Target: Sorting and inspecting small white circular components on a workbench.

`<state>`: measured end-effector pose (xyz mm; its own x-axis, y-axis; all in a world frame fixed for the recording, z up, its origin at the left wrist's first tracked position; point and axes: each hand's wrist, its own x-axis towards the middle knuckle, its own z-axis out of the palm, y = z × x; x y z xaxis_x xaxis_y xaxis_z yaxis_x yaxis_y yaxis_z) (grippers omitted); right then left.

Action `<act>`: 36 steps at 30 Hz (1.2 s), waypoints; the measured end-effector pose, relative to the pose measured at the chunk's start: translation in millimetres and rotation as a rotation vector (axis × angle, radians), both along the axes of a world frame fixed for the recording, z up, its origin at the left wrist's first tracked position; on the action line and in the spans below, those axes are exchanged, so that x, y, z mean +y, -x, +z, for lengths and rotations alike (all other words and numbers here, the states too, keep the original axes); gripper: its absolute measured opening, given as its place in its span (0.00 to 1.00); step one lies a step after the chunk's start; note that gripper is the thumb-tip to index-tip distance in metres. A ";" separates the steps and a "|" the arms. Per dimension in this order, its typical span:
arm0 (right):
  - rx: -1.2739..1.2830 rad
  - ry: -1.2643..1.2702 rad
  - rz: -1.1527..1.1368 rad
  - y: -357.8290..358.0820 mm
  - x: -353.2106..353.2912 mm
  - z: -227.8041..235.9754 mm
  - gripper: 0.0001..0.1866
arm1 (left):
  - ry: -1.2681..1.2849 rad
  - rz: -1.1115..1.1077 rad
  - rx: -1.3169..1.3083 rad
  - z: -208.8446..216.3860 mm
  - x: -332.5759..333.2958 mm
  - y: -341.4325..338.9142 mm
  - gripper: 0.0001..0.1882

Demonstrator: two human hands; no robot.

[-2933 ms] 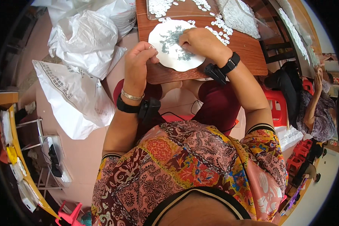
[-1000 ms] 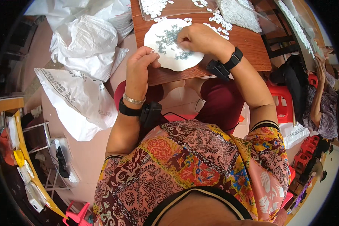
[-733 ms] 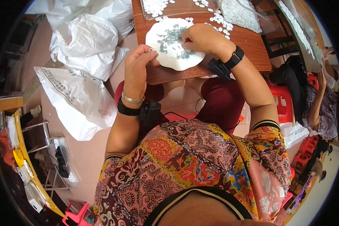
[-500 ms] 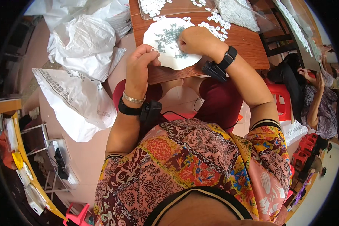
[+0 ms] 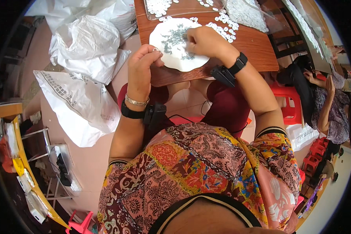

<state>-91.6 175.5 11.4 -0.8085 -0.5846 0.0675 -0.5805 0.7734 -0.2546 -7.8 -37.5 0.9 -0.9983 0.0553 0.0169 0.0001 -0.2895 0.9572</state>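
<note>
Your left hand (image 5: pixel 144 64) is pinching a tiny pale piece at the white plate's (image 5: pixel 171 54) left rim, on the brown tabletop (image 5: pixel 245 46). Your right hand (image 5: pixel 204 39) is curling over the plate's dark bits; whether it holds anything cannot be told. White printed plastic sacks (image 5: pixel 82 105) are lying on the floor to your left.

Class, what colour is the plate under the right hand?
White plate, best seen in the head view.

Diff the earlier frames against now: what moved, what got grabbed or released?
Little changed. The right hand shifted slightly over the small dark pieces on the white plate. The left hand stayed at the plate's near-left rim, fingertips pinched; whether it holds anything is unclear. Plate, wooden table and white beads kept their places.
</note>
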 end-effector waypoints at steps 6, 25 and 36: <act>-0.255 0.544 -0.048 0.3 11.1 -5.4 0.06 | 0.031 0.017 -0.019 4.1 7.8 -6.2 0.07; -0.515 1.013 -0.062 -38.6 10.3 26.7 0.11 | 0.144 -0.035 0.073 1.0 59.5 22.7 0.09; -0.424 0.828 -0.026 -40.6 10.7 27.9 0.10 | 0.369 -0.032 0.222 2.4 57.2 19.2 0.08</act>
<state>-50.9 186.2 39.3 -0.8730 -0.4635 0.1516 -0.2983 0.2616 -0.9179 -27.0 19.7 3.3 -0.9705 0.1285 0.2042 0.2141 0.0688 0.9744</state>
